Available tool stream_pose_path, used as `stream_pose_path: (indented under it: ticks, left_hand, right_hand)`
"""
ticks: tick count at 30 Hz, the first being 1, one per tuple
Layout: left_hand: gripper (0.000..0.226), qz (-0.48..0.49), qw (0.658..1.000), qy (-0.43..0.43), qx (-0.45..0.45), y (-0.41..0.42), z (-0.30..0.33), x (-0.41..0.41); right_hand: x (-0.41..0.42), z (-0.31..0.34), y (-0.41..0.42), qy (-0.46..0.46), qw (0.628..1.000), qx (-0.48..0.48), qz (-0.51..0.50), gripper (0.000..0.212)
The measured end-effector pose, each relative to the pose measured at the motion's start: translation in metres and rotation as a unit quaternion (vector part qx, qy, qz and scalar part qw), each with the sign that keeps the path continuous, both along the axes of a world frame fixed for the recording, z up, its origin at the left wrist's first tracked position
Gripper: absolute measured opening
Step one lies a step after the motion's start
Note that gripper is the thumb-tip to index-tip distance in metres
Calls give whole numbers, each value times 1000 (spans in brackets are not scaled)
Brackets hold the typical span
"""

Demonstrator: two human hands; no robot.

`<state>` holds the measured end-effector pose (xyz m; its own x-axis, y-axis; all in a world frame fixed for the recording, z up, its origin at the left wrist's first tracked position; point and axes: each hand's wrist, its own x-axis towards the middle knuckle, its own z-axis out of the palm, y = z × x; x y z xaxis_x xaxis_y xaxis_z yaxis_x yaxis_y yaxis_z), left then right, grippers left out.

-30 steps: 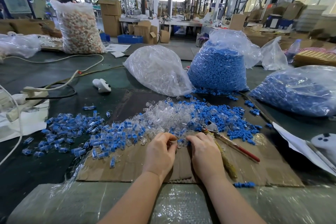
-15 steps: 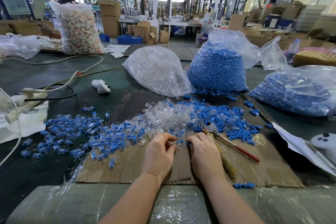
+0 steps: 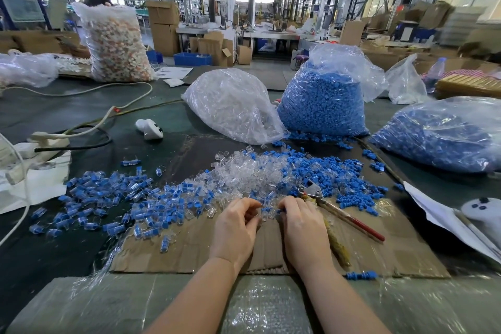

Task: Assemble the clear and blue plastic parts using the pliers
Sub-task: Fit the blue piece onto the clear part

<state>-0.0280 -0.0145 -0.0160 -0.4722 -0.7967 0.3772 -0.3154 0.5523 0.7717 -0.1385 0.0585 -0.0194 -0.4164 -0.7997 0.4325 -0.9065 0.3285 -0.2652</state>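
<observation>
A heap of clear plastic parts [image 3: 244,171] lies mid-table, with loose blue parts [image 3: 339,173] to its right and joined clear-and-blue pieces [image 3: 113,195] spread to its left. My left hand [image 3: 235,225] pinches a small clear part at the heap's near edge. Facing it, my right hand [image 3: 301,222] has fingertips curled on a blue part; the two hands almost touch. The pliers [image 3: 339,211], red-handled with a metal head, lie on the cardboard just right of my right hand, untouched.
Behind the heap stand a bag of clear parts [image 3: 233,106] and two bags of blue parts [image 3: 322,100] [image 3: 444,133]. A cardboard sheet [image 3: 189,252] covers the table front. Cables and a power strip [image 3: 40,141] lie left; white paper [image 3: 439,219] and a white controller [image 3: 482,211] right.
Both hands stay at the heap's near edge, fingers shifting slightly as they work small parts together. The pliers have not moved.
</observation>
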Motion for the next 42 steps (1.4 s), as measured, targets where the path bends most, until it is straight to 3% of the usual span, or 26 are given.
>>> stream_pose_path:
  ticks: [11,16,19,23,34,42]
  left_hand:
    - [21,13,1000,5,25,-3,0,1]
    - [21,10,997,24,79,-4,1,2]
    - [20,-1,992,40,117,-3,2,3]
    - [21,-19,986,66,154,-3,4,4]
    - [25,-53,980,79,175,-6,0,3]
    - [26,-59,980,71,176,-8,1,2]
  right_hand:
    - [2,1,2,-22,998,-62,24,16]
    - [2,0,4,-18,991,-126,41,22]
    - [2,-1,5,-46,987,-145,53,13]
    - [5,0,5,-44,987,-142,65,7]
    - [9,5,6,-1,989,-128,78,27]
    - [5,-1,3,20,986,-141,90,19]
